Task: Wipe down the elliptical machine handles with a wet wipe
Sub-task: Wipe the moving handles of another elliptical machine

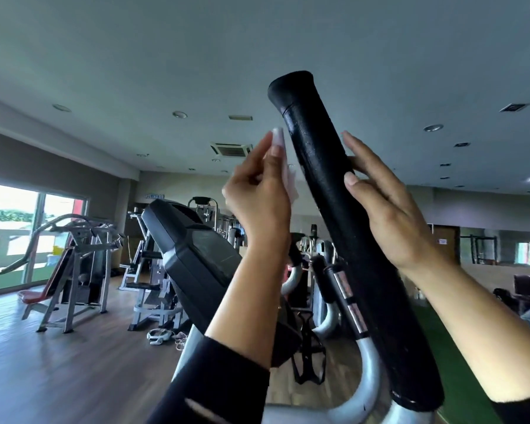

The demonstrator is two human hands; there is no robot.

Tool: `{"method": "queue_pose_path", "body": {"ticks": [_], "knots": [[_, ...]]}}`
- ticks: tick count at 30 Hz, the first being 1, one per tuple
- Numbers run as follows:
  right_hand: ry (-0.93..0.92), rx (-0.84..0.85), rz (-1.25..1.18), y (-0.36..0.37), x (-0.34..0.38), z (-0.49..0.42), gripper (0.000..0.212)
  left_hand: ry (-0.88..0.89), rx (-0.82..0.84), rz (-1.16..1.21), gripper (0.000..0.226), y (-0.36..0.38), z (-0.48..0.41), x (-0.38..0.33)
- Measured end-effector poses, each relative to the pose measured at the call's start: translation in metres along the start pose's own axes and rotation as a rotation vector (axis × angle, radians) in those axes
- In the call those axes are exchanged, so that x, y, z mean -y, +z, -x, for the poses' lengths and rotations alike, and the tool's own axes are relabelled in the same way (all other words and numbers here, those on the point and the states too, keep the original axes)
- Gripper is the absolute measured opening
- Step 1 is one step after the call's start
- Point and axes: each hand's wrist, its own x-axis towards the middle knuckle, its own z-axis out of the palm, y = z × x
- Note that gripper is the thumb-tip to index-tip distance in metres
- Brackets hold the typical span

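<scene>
Nothing in the view can be read. Three things carry marks, all too blurred to make out. A small blue sign (154,196) on the far wall, centre left of the frame, has pale characters on it (possibly reversed, I cannot tell). A white notice (442,241) with a reddish line of print hangs on the brown door at middle right — too small to decipher. Red-and-white decals (356,315) sit on the thin tube just left of the black handle (325,179) at lower centre — their wording is smeared.
</scene>
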Motion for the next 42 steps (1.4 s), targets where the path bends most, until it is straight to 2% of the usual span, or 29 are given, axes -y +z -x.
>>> {"method": "queue_pose_path", "body": {"ticks": [8, 13, 17, 22, 27, 36, 42], "knots": [[-0.015, -0.044, 0.090, 0.005, 0.004, -0.001, 0.045, -0.011, 0.232, 0.014, 0.017, -0.007, 0.002, 0.011], [-0.005, -0.059, 0.114, 0.007, 0.006, 0.001, 0.044, -0.049, 0.123, 0.111, 0.016, 0.004, -0.028, 0.000], [0.000, -0.081, 0.137, 0.007, 0.006, 0.002, 0.044, -0.039, 0.196, 0.071, 0.020, 0.012, -0.027, -0.002], [-0.019, -0.079, 0.167, 0.009, 0.004, 0.002, 0.045, 0.002, 0.301, -0.005, 0.020, -0.015, 0.006, 0.010], [-0.039, -0.088, 0.173, 0.008, 0.003, 0.003, 0.043, -0.008, 0.179, 0.030, 0.017, -0.005, -0.013, 0.005], [-0.049, -0.100, 0.163, 0.009, 0.004, 0.002, 0.045, 0.022, 0.240, 0.008, 0.022, -0.016, 0.036, 0.021], [-0.054, -0.092, 0.175, 0.008, 0.004, 0.003, 0.042, -0.014, 0.147, 0.062, 0.012, -0.011, 0.018, 0.018]]}}
